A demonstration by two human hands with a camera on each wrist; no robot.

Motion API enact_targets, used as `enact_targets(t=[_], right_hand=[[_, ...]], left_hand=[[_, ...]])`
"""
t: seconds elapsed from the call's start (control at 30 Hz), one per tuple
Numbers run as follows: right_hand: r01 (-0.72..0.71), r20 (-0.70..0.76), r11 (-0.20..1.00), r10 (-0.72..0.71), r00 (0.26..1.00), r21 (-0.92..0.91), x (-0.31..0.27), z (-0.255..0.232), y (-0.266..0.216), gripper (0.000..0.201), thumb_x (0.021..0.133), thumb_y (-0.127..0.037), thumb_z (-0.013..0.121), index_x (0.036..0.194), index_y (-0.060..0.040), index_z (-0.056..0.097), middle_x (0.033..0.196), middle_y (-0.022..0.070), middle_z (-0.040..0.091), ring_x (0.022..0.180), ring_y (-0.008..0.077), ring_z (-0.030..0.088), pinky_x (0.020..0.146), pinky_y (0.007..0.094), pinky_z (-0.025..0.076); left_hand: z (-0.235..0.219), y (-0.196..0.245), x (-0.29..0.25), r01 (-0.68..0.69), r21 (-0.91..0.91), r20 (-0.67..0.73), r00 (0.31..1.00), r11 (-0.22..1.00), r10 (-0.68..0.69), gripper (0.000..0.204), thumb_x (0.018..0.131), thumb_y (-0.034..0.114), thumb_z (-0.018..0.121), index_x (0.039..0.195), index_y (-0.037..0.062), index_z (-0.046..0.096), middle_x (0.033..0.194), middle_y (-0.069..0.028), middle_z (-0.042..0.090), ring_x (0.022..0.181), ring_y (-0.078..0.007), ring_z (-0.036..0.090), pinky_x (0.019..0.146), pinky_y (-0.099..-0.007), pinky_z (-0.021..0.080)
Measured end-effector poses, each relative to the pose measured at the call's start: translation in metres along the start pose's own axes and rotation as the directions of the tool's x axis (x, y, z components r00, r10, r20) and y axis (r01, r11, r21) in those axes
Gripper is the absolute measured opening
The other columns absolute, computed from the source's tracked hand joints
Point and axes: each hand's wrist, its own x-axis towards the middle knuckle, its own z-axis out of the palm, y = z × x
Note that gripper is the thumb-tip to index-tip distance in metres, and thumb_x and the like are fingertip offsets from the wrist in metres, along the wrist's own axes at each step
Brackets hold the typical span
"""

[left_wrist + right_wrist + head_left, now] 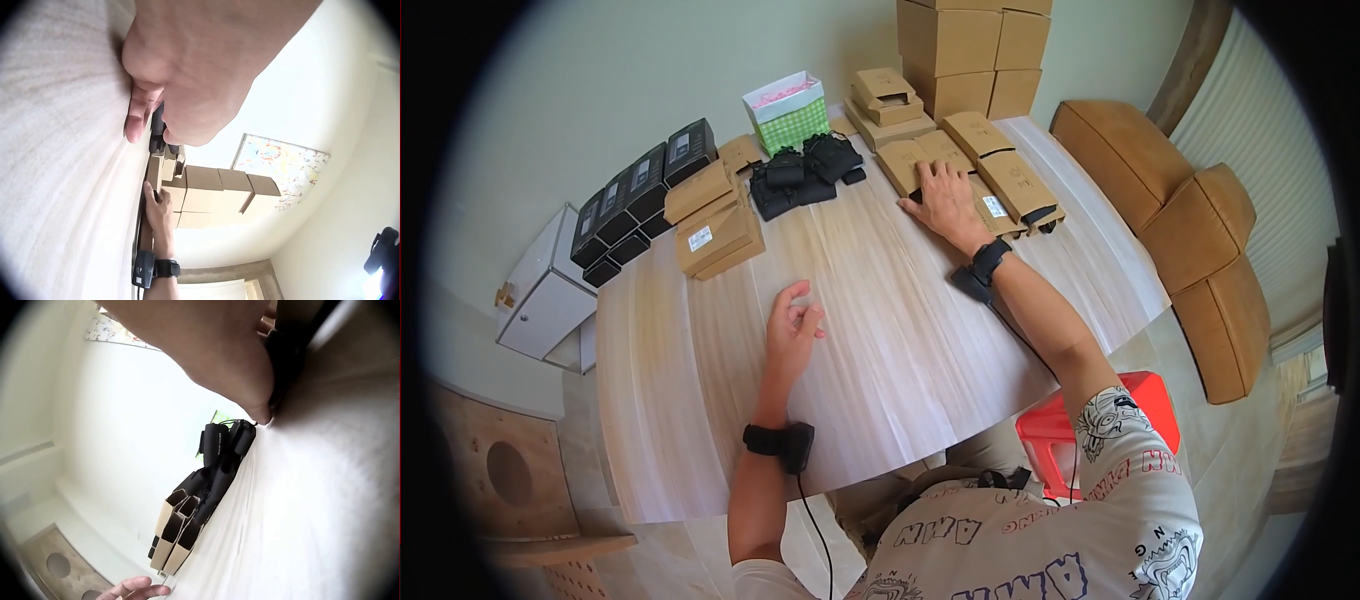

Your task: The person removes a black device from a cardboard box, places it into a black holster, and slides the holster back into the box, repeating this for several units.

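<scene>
My right hand [948, 203] grips a flat brown cardboard box [995, 207] with a white label, in a group at the table's back right. Its fingers reach over the top, while the thumb lies along the left side. Part of this box is hidden under the hand, and black material shows by the thumb in the right wrist view. My left hand [793, 325] is held over the table's middle with its fingers loosely bent, holding nothing. Next to the gripped box lie more flat cardboard boxes [1015, 180], some with black material at their ends.
Several black pouches [795, 180] lie heaped before a green checked gift bag [792, 125]. Brown boxes [722, 240] and black boxes [640, 180] stand at the left. Large cartons [950, 45] are stacked behind. A red stool [1140, 400] stands by the near right edge of the table [870, 330].
</scene>
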Motion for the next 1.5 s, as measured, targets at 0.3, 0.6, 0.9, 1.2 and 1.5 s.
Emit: enact_targets(t=[0.3, 0.6, 0.9, 1.2, 1.5], right_hand=[[0.125, -0.087, 0.987, -0.116, 0.989, 0.104, -0.053, -0.039, 0.019, 0.067, 0.083, -0.030, 0.087, 0.137, -0.0032, 0.058, 0.132, 0.0187, 0.060, 0.128, 0.0372, 0.056, 0.107, 0.0474, 0.046], [0.159, 0.063, 0.985, -0.164, 0.985, 0.065, -0.100, -0.063, 0.067, 0.065, 0.086, -0.011, 0.078, 0.146, -0.0041, 0.053, 0.152, 0.0208, 0.052, 0.141, 0.0392, 0.049, 0.117, 0.0476, 0.043], [0.184, 0.011, 0.977, -0.186, 0.982, 0.111, -0.110, -0.069, 0.076, 0.063, 0.090, -0.013, 0.077, 0.148, -0.0054, 0.054, 0.156, 0.0200, 0.051, 0.143, 0.0394, 0.049, 0.119, 0.0477, 0.042], [-0.142, -0.008, 0.968, 0.147, 0.989, 0.206, -0.079, -0.088, 0.137, 0.067, 0.088, -0.040, 0.081, 0.142, -0.0043, 0.062, 0.147, 0.0245, 0.059, 0.131, 0.0435, 0.058, 0.112, 0.0506, 0.046], [-0.242, -0.085, 0.967, 0.248, 0.965, 0.078, -0.089, -0.079, 0.136, 0.069, 0.089, -0.043, 0.077, 0.141, 0.0001, 0.060, 0.140, 0.0236, 0.062, 0.126, 0.0417, 0.060, 0.107, 0.0507, 0.048]], left_hand=[[0.001, 0.003, -0.001, 0.007, 0.026, 0.005, 1.000, 1.000, -0.007, 0.044, 0.105, 0.003, 0.061, 0.148, -0.0042, 0.051, 0.138, -0.0136, 0.058, 0.102, -0.0159, 0.068, 0.072, -0.0258, 0.057], [0.000, -0.002, 0.000, -0.005, 0.035, 0.005, 1.000, 0.999, 0.005, 0.044, 0.106, 0.004, 0.061, 0.148, -0.0027, 0.051, 0.138, -0.0119, 0.059, 0.100, -0.0145, 0.066, 0.072, -0.0256, 0.057], [-0.002, -0.005, 0.001, -0.005, 0.020, 0.013, 1.000, 1.000, 0.005, 0.044, 0.106, 0.006, 0.061, 0.149, -0.0024, 0.050, 0.138, -0.0116, 0.059, 0.101, -0.0146, 0.066, 0.073, -0.0258, 0.057], [-0.002, -0.004, 0.000, -0.013, 0.042, 0.015, 1.000, 0.999, 0.013, 0.044, 0.106, 0.006, 0.060, 0.148, -0.0030, 0.050, 0.138, -0.0121, 0.059, 0.102, -0.0152, 0.067, 0.072, -0.0257, 0.057], [-0.003, -0.009, 0.002, -0.017, 0.040, 0.023, 1.000, 0.999, 0.016, 0.044, 0.106, 0.005, 0.060, 0.148, -0.0026, 0.050, 0.138, -0.0114, 0.059, 0.101, -0.0144, 0.067, 0.072, -0.0255, 0.057]])
